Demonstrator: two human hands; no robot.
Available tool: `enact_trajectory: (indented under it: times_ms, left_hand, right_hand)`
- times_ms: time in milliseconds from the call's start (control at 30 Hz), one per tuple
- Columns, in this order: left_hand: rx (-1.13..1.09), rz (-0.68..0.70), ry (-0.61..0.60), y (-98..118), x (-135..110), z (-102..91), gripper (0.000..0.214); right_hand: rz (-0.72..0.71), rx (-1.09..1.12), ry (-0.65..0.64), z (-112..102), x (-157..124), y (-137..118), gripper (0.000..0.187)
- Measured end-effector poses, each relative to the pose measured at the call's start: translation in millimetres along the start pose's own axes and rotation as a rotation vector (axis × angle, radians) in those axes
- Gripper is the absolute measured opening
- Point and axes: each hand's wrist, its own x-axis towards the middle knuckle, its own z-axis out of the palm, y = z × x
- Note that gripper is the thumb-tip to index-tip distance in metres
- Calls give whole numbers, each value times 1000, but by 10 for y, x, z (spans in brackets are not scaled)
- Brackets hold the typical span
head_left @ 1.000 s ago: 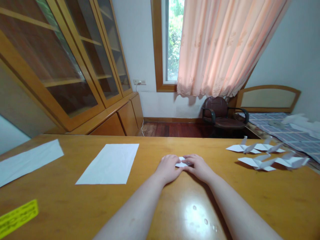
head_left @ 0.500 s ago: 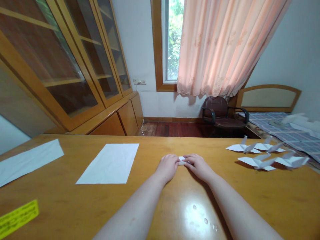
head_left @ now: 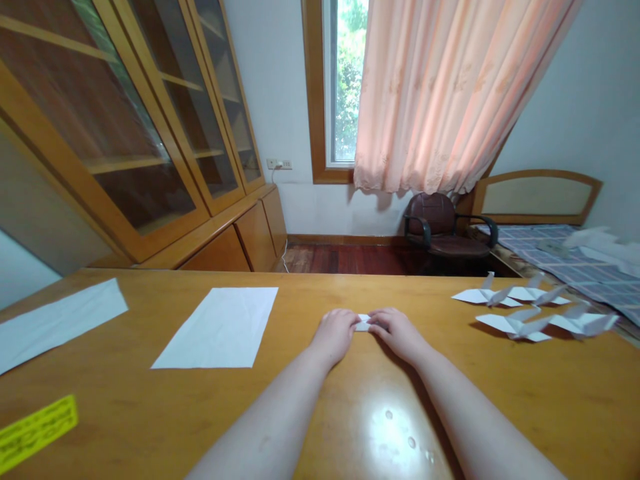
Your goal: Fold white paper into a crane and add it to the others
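Observation:
Between my two hands a small folded white paper [head_left: 363,323] lies on the wooden table [head_left: 235,427]. My left hand [head_left: 336,335] grips its left side, fingers closed and bent over it. From the other side my right hand [head_left: 395,331] pinches the paper's right edge with thumb and fingers. Most of the paper is hidden under the fingers, so its folded shape does not fully show. Off to the right stand several folded white paper cranes [head_left: 515,325] in two rows.
Left of my hands lies a flat white paper sheet [head_left: 220,327]. Another long white paper [head_left: 60,323] is at the far left, with a yellow label [head_left: 37,430] nearer me. Beyond the table are a glass-fronted cabinet [head_left: 200,193], an armchair [head_left: 440,227] and a bed [head_left: 550,240].
My hands have stayed almost in place on the folded paper, with only a very slight shift of fingers and paper. Everything else is where it was.

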Motion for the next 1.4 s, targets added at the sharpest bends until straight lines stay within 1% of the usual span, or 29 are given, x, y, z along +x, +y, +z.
enact_trajectory:
  times_ms: [233,367,567,667,867,1067,1167,1267,1333,1400]
  left_hand:
    - [-14,-13,13,-11,0,16,28]
    - [-4,29,-12,-11,7,16,30]
    - [37,94,-29,2,-7,22,29]
    - [29,137,-73,37,-32,-1,32]
    - [31,153,-167,87,-73,-47,48]
    - [59,138,-212,114,-84,-47,51]
    - [78,130,-222,113,-91,-23,58]
    - [97,97,-224,93,-92,6,66]
    - [111,65,-220,76,-89,18,70]
    - [125,30,-209,61,-86,24,73]
  right_hand:
    - [41,-5,1,23,12,32,16]
    - [33,0,17,26,13,45,16]
    - [42,10,7,43,12,68,16]
    - [39,9,8,52,12,78,16]
    - [38,5,9,54,13,82,17]
    - [44,-5,13,57,8,85,17]
    - [54,-29,34,53,2,97,18]
    - [71,-33,58,47,-3,107,26]
    - [60,-29,42,43,-6,105,31]
    - [26,-41,-6,38,-11,90,33]
